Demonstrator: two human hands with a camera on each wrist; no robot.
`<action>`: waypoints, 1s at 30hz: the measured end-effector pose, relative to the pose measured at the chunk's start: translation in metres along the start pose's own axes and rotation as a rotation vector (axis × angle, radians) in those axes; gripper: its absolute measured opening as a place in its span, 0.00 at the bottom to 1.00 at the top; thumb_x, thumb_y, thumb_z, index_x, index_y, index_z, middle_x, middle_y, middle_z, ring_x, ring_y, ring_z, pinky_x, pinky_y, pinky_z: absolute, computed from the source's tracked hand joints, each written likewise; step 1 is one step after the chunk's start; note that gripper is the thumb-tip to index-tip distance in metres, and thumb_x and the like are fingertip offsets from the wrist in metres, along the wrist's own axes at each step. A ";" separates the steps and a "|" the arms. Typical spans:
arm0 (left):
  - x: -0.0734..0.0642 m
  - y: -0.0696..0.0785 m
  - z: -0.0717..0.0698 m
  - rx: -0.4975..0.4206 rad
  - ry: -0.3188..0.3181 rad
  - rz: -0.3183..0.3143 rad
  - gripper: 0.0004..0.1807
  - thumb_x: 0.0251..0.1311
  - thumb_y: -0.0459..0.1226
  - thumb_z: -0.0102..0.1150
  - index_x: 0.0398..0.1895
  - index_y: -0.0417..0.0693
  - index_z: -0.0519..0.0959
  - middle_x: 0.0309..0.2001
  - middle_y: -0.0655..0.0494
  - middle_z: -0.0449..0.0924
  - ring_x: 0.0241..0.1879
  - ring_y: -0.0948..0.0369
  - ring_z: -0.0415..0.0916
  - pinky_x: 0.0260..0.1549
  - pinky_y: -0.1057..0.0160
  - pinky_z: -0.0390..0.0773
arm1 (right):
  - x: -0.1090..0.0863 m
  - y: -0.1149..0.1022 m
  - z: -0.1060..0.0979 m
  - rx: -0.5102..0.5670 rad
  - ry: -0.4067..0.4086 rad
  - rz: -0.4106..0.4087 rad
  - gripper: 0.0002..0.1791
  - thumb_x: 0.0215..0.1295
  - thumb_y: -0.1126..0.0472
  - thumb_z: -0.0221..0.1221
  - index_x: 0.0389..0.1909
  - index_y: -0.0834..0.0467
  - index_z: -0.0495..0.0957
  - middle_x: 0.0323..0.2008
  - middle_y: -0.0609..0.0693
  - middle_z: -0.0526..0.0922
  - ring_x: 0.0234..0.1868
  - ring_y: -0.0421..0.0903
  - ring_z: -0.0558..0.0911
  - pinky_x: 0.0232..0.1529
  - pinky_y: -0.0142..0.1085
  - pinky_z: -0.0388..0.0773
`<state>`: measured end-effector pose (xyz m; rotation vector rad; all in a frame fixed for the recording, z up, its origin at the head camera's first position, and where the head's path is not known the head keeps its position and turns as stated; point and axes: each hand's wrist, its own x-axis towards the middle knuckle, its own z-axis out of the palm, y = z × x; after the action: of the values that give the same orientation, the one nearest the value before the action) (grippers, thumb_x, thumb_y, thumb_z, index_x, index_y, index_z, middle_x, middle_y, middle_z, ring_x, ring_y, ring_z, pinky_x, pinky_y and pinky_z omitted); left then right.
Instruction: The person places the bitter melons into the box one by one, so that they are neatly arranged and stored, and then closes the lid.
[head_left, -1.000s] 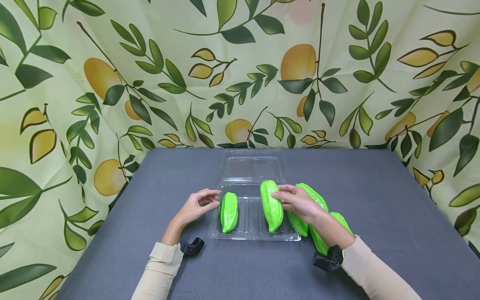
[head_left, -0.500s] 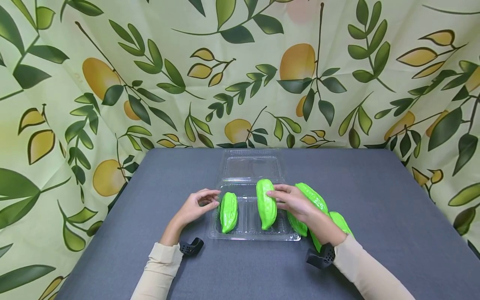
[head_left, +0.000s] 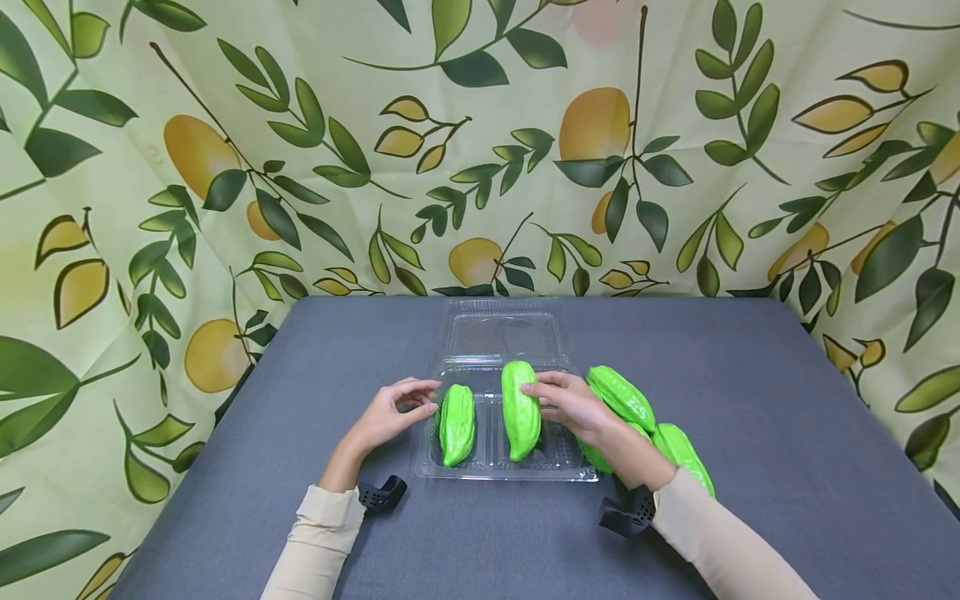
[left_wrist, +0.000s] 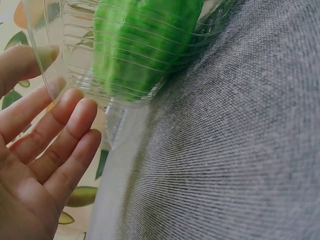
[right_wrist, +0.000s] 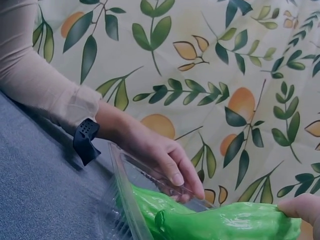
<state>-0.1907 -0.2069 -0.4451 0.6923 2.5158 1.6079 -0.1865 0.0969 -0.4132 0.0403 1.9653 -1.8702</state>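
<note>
Two green gourds sit in the clear clamshell tray (head_left: pixel 577 475) at the middle of the counter (head_left: pixel 787 433). The second gourd (head_left: pixel 520 410), pinched in the right hand (head_left: pixel 572 404), has slid leftward and lower over the last second, now reaching the tray's middle; the placing looks nearly done. The first gourd (head_left: pixel 457 423) lies at the tray's left end, unchanged. The left hand (head_left: pixel 388 415) stays with relaxed fingers against the tray's left wall. The hinged lid (head_left: pixel 501 333) lies open behind. Three more gourds (head_left: pixel 621 397) wait right of the tray.
</note>
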 end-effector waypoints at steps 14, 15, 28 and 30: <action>-0.001 0.001 0.001 -0.009 -0.005 -0.001 0.20 0.61 0.32 0.60 0.56 0.33 0.76 0.48 0.35 0.79 0.39 0.76 0.75 0.46 0.74 0.79 | 0.011 0.008 0.015 -0.008 0.016 0.022 0.33 0.63 0.57 0.59 0.64 0.72 0.63 0.63 0.66 0.69 0.56 0.53 0.72 0.54 0.40 0.81; -0.001 0.001 0.001 -0.011 -0.004 -0.002 0.20 0.61 0.32 0.60 0.56 0.33 0.76 0.48 0.35 0.79 0.39 0.76 0.75 0.46 0.74 0.79 | 0.012 0.008 0.017 -0.008 0.015 0.021 0.33 0.63 0.57 0.59 0.63 0.72 0.64 0.62 0.66 0.69 0.55 0.52 0.73 0.52 0.39 0.81; 0.000 0.001 0.000 -0.009 0.002 0.016 0.19 0.61 0.31 0.60 0.55 0.33 0.76 0.47 0.35 0.79 0.39 0.76 0.75 0.46 0.74 0.79 | 0.018 0.006 0.026 -0.071 0.012 0.048 0.32 0.61 0.57 0.61 0.61 0.72 0.67 0.45 0.55 0.78 0.37 0.40 0.78 0.40 0.30 0.82; 0.000 0.002 0.000 -0.010 0.001 0.016 0.19 0.61 0.31 0.60 0.55 0.32 0.76 0.47 0.35 0.79 0.39 0.76 0.75 0.46 0.74 0.79 | 0.019 0.006 0.027 -0.085 0.018 0.054 0.30 0.61 0.57 0.61 0.59 0.72 0.68 0.42 0.54 0.79 0.35 0.40 0.79 0.39 0.30 0.82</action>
<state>-0.1903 -0.2061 -0.4435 0.7126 2.5073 1.6261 -0.1939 0.0665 -0.4248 0.0847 2.0336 -1.7561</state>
